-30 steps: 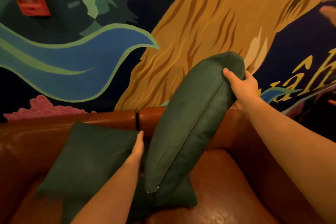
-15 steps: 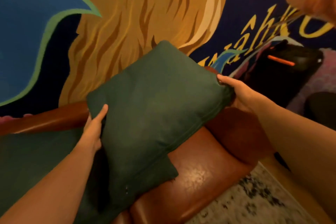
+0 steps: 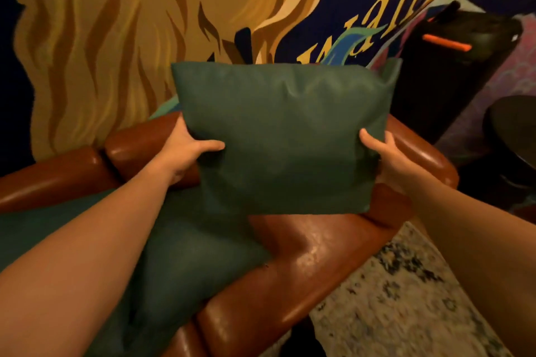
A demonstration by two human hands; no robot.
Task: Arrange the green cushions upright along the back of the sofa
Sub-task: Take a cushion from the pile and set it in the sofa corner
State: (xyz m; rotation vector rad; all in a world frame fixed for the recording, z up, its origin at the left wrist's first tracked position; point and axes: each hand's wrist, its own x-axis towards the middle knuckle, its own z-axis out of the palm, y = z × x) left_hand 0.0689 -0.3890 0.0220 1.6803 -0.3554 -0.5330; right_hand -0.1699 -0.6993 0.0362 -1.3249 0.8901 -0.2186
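A green cushion (image 3: 284, 136) stands upright in front of the brown leather sofa (image 3: 316, 243), held at the corner where the sofa's backrest meets its right armrest. Its broad face is turned toward the camera, its top edge rises above the backrest, and its lower edge hangs just over the sofa's seat. The left hand (image 3: 185, 148) is closed on the cushion's left edge, thumb pressed across the front face and fingers hidden behind. The right hand (image 3: 385, 159) is closed on the cushion's right edge in the same way, thumb on the front, the rest wrapped out of sight. Both bare forearms reach in from the lower corners toward the sofa.

A second green cushion (image 3: 185, 258) lies flat on the sofa's seat, below and to the left of the held one, partly under the left forearm. More green fabric shows at the far left of the seat, too cut off to tell what it is.

Behind the sofa is a painted mural wall (image 3: 116, 38) in gold and dark blue. To the right of the sofa stands a black speaker-like box (image 3: 452, 72) with an orange stripe. In front of the sofa's right end lies a pale patterned rug (image 3: 400, 298)
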